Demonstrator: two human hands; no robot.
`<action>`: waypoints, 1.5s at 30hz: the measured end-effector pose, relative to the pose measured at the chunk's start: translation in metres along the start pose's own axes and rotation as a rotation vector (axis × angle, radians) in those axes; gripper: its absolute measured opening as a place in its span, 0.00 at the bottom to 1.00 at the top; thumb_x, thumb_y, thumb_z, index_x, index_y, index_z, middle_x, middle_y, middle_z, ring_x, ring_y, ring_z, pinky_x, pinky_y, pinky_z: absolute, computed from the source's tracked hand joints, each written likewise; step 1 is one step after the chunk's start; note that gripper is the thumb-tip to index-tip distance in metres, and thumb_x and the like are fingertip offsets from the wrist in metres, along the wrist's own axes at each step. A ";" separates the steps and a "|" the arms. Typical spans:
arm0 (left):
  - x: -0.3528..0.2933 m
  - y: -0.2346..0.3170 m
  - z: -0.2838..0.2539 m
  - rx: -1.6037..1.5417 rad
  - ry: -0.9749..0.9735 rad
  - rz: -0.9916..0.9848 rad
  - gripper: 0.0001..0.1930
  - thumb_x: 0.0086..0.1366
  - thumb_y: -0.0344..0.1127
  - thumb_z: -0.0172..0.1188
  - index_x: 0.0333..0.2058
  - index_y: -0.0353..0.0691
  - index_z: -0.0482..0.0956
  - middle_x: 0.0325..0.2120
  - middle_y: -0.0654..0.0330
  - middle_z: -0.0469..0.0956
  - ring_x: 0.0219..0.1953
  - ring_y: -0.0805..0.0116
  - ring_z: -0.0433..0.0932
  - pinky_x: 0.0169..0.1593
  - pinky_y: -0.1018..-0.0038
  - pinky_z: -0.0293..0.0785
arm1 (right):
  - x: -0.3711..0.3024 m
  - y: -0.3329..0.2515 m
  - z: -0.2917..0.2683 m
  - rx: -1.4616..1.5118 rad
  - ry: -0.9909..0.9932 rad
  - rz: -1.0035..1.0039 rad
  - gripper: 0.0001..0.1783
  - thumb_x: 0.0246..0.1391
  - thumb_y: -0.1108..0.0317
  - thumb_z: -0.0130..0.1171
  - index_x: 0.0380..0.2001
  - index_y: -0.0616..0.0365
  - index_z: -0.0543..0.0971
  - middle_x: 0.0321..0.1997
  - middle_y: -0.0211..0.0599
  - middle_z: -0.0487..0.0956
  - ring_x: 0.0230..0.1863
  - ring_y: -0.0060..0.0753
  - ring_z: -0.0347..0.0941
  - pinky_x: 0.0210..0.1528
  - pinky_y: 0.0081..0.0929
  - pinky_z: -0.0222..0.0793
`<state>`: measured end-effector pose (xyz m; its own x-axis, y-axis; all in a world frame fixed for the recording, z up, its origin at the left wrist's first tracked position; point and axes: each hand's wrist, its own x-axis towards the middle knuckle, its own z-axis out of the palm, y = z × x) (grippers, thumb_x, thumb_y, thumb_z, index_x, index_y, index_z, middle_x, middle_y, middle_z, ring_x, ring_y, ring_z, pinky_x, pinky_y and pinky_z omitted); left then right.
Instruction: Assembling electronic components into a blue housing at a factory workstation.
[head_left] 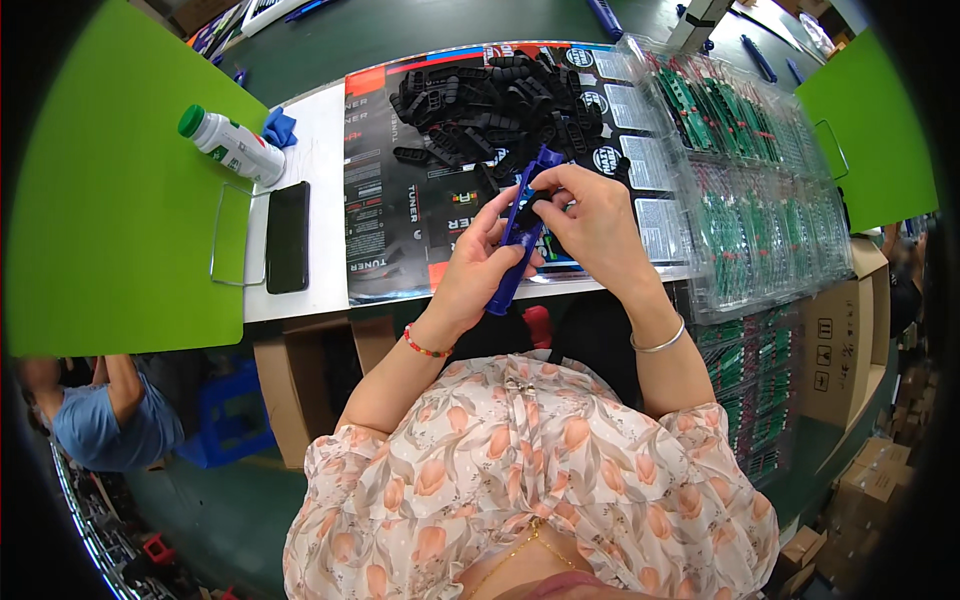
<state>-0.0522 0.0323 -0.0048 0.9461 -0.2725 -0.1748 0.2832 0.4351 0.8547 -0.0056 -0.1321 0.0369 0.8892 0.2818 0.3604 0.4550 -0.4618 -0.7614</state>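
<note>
My left hand [476,262] grips a long, narrow blue plastic housing [506,286], held tilted above the front part of the table with its far end leaning right. Bent over the housing's middle, my right hand [597,228] has thumb and forefinger pinched on a small black part [532,210], which lies against the inside of the housing. The fingers partly cover this black part, so I cannot tell how far it sits in. Just beyond both hands lies a heap of black oblong pieces [490,105] with slots.
A printed sheet [385,225] covers the table's middle. To the right, clear plastic trays [700,180] hold green circuit boards [715,110]. On the left are a phone [288,238], a white bottle [232,145] and a green panel [110,200]. Another person [115,420] sits at lower left.
</note>
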 end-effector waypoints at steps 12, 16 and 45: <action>0.000 -0.009 0.002 0.135 0.042 0.099 0.29 0.69 0.26 0.50 0.67 0.40 0.56 0.32 0.59 0.78 0.28 0.77 0.77 0.32 0.80 0.77 | -0.013 -0.005 0.020 0.015 0.178 0.179 0.35 0.39 0.74 0.65 0.56 0.54 0.69 0.43 0.39 0.66 0.26 0.27 0.70 0.31 0.27 0.71; -0.001 -0.010 0.003 0.126 0.079 0.073 0.27 0.69 0.26 0.50 0.66 0.39 0.57 0.28 0.60 0.78 0.26 0.77 0.77 0.30 0.80 0.76 | -0.016 0.001 0.027 0.102 0.159 0.216 0.37 0.40 0.76 0.63 0.58 0.54 0.67 0.43 0.40 0.66 0.27 0.28 0.70 0.31 0.27 0.71; 0.004 -0.006 0.001 -0.219 -0.003 -0.002 0.26 0.74 0.39 0.40 0.68 0.41 0.52 0.36 0.51 0.78 0.29 0.72 0.79 0.33 0.77 0.78 | 0.128 0.130 -0.142 -1.052 0.216 0.587 0.15 0.53 0.66 0.53 0.41 0.57 0.81 0.46 0.52 0.80 0.50 0.54 0.77 0.50 0.48 0.74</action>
<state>-0.0503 0.0281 -0.0103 0.9452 -0.2758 -0.1745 0.3126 0.6109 0.7274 0.1738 -0.2756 0.0609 0.9167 -0.2970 0.2672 -0.2897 -0.9547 -0.0674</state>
